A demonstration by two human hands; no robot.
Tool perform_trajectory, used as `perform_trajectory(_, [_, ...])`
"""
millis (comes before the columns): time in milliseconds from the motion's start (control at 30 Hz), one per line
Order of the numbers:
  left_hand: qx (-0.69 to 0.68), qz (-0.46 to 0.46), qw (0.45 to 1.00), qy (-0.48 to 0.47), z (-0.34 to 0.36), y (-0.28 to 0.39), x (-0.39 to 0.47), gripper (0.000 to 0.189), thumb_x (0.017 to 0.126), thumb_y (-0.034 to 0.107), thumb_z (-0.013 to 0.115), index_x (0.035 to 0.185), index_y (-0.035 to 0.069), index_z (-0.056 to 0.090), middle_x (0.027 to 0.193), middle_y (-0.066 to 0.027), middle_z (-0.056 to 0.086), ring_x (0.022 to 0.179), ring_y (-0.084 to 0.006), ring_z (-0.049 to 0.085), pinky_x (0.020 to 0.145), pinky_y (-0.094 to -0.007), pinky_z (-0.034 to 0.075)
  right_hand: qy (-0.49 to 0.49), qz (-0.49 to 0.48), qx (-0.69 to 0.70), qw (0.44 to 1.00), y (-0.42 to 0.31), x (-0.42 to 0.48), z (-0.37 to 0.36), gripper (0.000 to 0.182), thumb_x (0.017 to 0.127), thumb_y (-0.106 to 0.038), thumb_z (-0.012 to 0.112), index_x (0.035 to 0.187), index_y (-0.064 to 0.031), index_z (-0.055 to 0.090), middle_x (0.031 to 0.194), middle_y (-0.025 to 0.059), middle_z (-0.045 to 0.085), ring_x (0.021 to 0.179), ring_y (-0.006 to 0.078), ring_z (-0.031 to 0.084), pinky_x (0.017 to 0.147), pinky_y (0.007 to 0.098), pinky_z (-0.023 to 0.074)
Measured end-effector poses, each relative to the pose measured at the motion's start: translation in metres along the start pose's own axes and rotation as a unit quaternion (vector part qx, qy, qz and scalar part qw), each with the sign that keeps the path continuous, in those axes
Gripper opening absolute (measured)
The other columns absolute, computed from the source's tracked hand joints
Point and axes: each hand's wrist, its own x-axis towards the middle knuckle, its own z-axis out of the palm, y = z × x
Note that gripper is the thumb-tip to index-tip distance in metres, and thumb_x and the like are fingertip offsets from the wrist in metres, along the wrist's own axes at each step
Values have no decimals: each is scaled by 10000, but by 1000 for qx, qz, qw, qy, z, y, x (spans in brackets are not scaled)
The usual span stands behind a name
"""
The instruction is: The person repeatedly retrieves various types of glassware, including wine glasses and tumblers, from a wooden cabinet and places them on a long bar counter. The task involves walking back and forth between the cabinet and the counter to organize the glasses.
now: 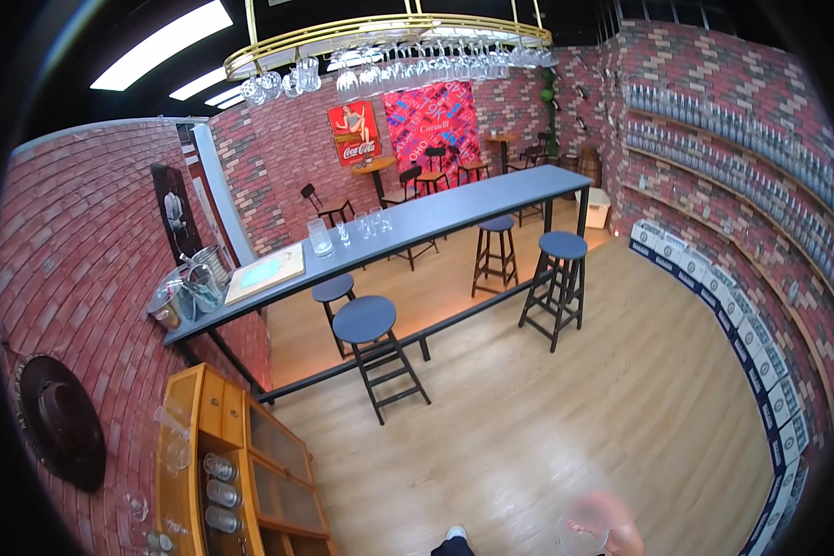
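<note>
At the lower edge, my right hand (pixel 615 525) is wrapped around a clear glass vessel (pixel 575 539). The hand is blurred and the vessel is partly cut off, so its exact kind is hard to tell. My left hand is out of view. Wooden floor lies before me, with my white shoe (pixel 457 533) and dark trouser leg at the bottom. Farther off stands a long grey bar table (pixel 452 201). On it are a clear glass pitcher (pixel 320 240), several small glasses (pixel 372 221), a board with a pale green sheet (pixel 263 272), and metal buckets (pixel 212 265).
Round bar stools (pixel 364 320) stand along the near side of the bar. A wooden cabinet (pixel 219 410) with glass jars is at left. Boxes (pixel 743 326) line the right wall beneath bottle shelves (pixel 730 163). Overhead hangs a brass glass rack (pixel 389 31).
</note>
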Motion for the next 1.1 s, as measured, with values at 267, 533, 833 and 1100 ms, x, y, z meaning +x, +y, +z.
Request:
perform_trajectory(267, [-100, -106, 974, -173, 31, 120, 153, 329, 952, 279, 393, 1138, 32, 505, 1002, -125, 591, 893, -250, 586, 787, -346, 488, 11, -144, 10, 989, -50, 104, 56, 354, 889, -295, 423, 972, 30, 536, 939, 218, 588, 791, 358, 590, 692, 479, 501])
perform_trajectory(533, [378, 178, 892, -171, 153, 208, 245, 241, 928, 160, 457, 1099, 6, 526, 963, -115, 598, 856, -200, 591, 725, -296, 500, 77, -138, 25, 987, -84, 186, 83, 347, 928, -278, 381, 987, 25, 540, 977, 175, 567, 801, 321, 591, 712, 429, 511])
perform_trajectory(833, [286, 115, 934, -181, 280, 245, 364, 325, 851, 103, 572, 1136, -22, 479, 1115, -174, 550, 1012, -249, 557, 829, -325, 484, 123, -174, 87, 973, -155, 358, 100, 447, 957, -352, 326, 985, 34, 550, 957, 166, 562, 766, 320, 601, 665, 381, 539])
perform_trajectory(1100, [-31, -113, 982, -151, 354, 322, 461, 306, 860, 331, 467, 942, 38, 496, 886, -104, 525, 865, -236, 515, 768, -346, 444, -7, -100, 91, 991, -224, 491, 145, 600, 955, -418, 285, 1064, 117, 534, 968, 243, 599, 821, 274, 615, 667, 337, 565])
